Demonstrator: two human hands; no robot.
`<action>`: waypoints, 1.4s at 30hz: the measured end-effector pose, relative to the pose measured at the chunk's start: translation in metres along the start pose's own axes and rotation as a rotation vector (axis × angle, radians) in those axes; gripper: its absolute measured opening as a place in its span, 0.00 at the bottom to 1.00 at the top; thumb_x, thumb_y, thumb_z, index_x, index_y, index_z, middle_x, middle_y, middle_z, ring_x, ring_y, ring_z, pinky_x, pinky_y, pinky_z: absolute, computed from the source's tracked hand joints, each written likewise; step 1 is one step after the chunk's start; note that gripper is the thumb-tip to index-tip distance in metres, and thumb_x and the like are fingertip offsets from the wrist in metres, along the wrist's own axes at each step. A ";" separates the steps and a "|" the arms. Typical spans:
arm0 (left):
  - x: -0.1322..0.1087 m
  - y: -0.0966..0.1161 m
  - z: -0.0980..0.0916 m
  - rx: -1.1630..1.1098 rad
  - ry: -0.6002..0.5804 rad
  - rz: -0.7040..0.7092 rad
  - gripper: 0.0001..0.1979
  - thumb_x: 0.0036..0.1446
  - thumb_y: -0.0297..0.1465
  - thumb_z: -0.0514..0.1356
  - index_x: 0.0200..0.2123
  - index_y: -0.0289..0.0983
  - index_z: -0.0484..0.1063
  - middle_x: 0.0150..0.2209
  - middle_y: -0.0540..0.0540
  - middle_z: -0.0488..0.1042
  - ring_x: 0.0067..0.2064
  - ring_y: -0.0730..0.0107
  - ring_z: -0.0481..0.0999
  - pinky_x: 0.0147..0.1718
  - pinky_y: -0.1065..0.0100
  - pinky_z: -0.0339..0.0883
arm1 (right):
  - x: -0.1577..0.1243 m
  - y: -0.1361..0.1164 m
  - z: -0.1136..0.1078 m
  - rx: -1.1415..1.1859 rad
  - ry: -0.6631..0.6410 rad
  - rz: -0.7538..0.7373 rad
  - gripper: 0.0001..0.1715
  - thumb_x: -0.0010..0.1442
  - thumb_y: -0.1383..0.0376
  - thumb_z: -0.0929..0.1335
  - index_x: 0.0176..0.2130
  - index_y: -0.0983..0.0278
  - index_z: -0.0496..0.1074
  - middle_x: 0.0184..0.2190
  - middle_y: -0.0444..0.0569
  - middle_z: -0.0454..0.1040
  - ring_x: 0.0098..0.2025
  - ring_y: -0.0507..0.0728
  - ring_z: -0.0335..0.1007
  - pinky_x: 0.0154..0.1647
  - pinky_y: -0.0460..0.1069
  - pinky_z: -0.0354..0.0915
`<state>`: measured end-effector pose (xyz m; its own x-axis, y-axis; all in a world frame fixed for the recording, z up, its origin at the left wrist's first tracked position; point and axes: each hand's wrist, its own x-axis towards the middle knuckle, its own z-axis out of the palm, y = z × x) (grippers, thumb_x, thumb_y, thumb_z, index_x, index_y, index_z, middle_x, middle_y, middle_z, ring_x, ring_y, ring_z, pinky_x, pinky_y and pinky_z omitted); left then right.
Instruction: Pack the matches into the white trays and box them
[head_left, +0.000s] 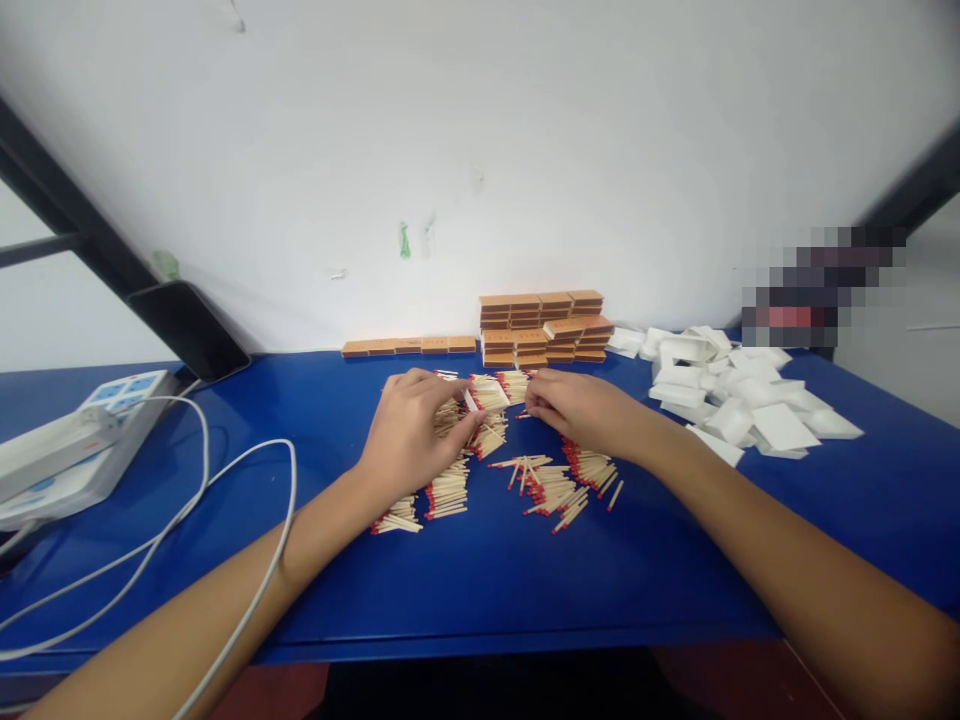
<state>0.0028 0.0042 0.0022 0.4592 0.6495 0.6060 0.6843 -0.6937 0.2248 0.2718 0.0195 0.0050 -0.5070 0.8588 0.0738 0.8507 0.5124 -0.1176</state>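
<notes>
Red-tipped matches (551, 488) lie in several small bundles on the blue table (480, 580). My left hand (416, 428) rests over one bundle, its fingers curled round a white inner matchbox tray (487, 393) filled with matches. My right hand (581, 410) is just right of the tray, its fingers pinched together at the tray's edge on matches. More bundles (448, 495) lie near my left wrist.
Stacked orange-brown matchbox sleeves (544, 328) stand against the white wall, with a low row (409, 346) to their left. A heap of empty white trays (739, 395) lies at the right. A white power strip (71, 450), its cables (225, 500) and a dark phone (191, 328) are at the left.
</notes>
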 end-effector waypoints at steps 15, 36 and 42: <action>0.000 0.000 0.000 -0.002 0.010 0.003 0.16 0.66 0.41 0.67 0.52 0.40 0.80 0.44 0.43 0.85 0.48 0.52 0.80 0.48 0.51 0.67 | 0.005 -0.005 0.004 -0.042 0.070 -0.031 0.10 0.71 0.71 0.63 0.38 0.63 0.72 0.42 0.55 0.75 0.45 0.61 0.71 0.44 0.52 0.63; -0.001 -0.001 0.000 0.014 -0.007 0.016 0.15 0.65 0.40 0.67 0.51 0.39 0.81 0.44 0.42 0.85 0.48 0.52 0.80 0.47 0.51 0.66 | 0.000 0.004 -0.003 0.123 0.060 -0.017 0.07 0.70 0.67 0.65 0.37 0.62 0.71 0.40 0.53 0.76 0.40 0.59 0.71 0.40 0.51 0.63; -0.001 -0.001 0.002 -0.004 -0.020 0.031 0.16 0.66 0.41 0.68 0.51 0.39 0.81 0.44 0.43 0.86 0.48 0.51 0.79 0.49 0.51 0.66 | -0.004 -0.012 -0.012 0.287 0.339 -0.064 0.08 0.72 0.62 0.65 0.40 0.61 0.72 0.38 0.50 0.74 0.39 0.57 0.70 0.41 0.51 0.63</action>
<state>0.0025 0.0044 0.0000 0.4914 0.6335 0.5977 0.6675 -0.7148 0.2087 0.2653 0.0098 0.0176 -0.4424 0.8006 0.4042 0.7221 0.5853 -0.3688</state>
